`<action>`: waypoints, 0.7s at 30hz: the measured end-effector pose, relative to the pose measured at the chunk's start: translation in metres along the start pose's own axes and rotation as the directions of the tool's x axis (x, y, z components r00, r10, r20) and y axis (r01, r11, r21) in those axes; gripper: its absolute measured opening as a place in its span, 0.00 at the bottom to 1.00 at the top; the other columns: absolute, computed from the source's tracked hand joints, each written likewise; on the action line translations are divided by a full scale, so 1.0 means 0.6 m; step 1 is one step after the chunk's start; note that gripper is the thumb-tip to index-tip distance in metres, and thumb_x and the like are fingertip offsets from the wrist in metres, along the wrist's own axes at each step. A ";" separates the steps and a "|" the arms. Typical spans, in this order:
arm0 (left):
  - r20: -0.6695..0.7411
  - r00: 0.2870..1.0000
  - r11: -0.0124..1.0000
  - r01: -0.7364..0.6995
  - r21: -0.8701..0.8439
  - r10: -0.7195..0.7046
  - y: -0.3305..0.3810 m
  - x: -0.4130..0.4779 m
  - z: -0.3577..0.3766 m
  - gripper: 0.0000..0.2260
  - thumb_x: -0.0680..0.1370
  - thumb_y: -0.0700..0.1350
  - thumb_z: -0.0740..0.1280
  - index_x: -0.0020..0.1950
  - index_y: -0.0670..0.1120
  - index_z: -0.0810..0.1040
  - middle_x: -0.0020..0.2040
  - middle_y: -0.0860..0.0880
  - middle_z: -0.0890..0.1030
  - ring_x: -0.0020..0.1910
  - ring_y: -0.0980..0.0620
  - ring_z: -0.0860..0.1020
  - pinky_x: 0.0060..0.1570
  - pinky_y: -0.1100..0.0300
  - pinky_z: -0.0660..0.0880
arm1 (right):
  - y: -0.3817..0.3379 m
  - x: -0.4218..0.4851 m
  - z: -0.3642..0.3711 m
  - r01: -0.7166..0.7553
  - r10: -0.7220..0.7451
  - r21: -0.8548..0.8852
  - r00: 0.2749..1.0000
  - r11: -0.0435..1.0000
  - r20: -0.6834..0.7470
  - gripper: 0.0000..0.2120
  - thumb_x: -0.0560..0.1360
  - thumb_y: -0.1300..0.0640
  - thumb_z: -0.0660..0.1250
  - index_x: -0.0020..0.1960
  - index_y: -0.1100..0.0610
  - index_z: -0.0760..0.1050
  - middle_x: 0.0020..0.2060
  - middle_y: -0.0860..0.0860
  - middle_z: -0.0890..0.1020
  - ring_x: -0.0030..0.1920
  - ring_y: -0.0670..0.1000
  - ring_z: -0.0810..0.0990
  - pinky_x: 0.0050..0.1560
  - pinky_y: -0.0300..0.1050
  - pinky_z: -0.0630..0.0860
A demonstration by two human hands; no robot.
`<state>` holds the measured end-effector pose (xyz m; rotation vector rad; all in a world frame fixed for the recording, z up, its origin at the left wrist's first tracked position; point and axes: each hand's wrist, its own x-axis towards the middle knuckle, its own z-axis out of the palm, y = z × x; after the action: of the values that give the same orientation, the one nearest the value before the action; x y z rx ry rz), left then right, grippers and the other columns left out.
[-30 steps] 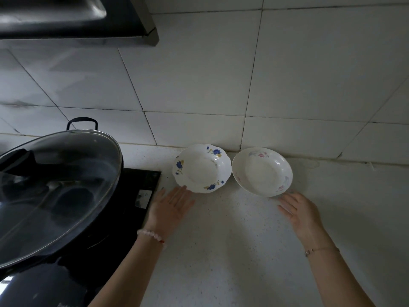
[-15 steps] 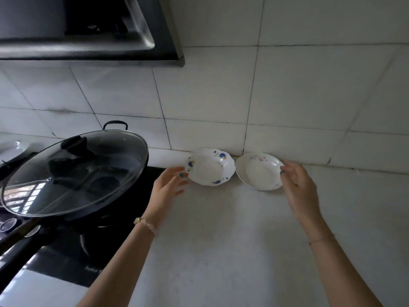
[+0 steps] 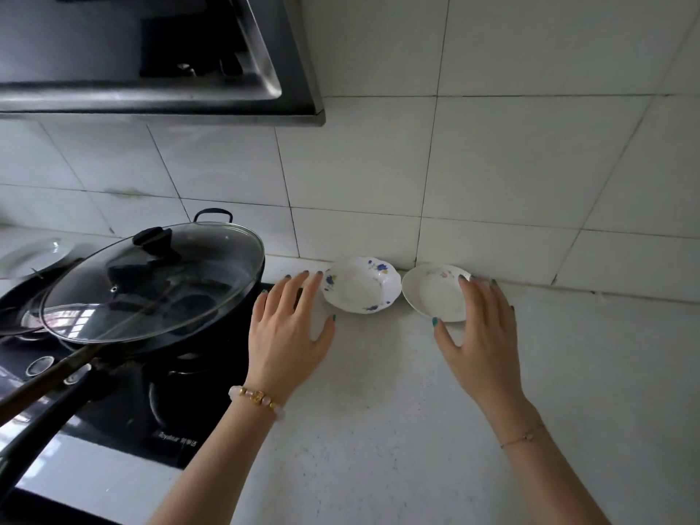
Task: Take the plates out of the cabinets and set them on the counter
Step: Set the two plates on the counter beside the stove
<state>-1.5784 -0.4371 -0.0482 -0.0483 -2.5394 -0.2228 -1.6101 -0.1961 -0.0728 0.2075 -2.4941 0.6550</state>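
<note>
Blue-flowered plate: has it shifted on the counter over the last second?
No. The blue-flowered plate sits by the wall's foot, left of the vertical tile joint, beside the pink-flowered plate, as before. Only the camera view changed.

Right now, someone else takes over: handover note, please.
Left hand: open, fingers spread, beside the blue-flowered plate, holding nothing.
Right hand: open, fingers over the near edge of the pink-flowered plate, not gripping.
Both plates sit on the counter against the tiled wall, side by side.
Done: two plates set down.
Left: cabinets are out of view, so remaining plates unknown.
</note>
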 end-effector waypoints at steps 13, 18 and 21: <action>0.000 1.000 0.999 -0.015 0.038 0.015 -0.021 -0.090 -0.074 0.24 0.75 0.54 0.59 0.67 0.45 0.72 0.65 0.43 0.75 0.65 0.41 0.71 0.63 0.40 0.66 | -0.079 -0.036 -0.024 0.129 -0.128 -0.008 0.990 0.992 0.054 0.32 0.72 0.54 0.68 0.72 0.62 0.62 0.70 0.58 0.68 0.72 0.62 0.62 0.66 0.65 0.63; -0.056 0.998 0.999 -0.031 0.036 0.033 -0.049 -0.128 -0.130 0.23 0.73 0.51 0.65 0.66 0.44 0.73 0.65 0.43 0.75 0.64 0.40 0.72 0.64 0.40 0.66 | -0.136 -0.057 -0.051 0.171 -0.170 0.046 0.985 0.984 -0.026 0.32 0.72 0.55 0.68 0.72 0.62 0.61 0.70 0.59 0.68 0.72 0.62 0.62 0.66 0.66 0.63; -0.074 0.997 0.999 -0.026 0.046 0.029 -0.068 -0.167 -0.167 0.23 0.72 0.50 0.67 0.66 0.44 0.73 0.65 0.43 0.75 0.65 0.40 0.72 0.64 0.40 0.66 | -0.173 -0.092 -0.063 0.183 -0.181 0.061 0.983 0.981 -0.041 0.32 0.72 0.56 0.68 0.72 0.62 0.61 0.70 0.59 0.68 0.72 0.63 0.62 0.66 0.65 0.63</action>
<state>-1.4433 -0.4928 -0.0288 -0.0565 -2.4670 -0.1538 -1.5171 -0.2671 -0.0328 0.4390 -2.3870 0.6565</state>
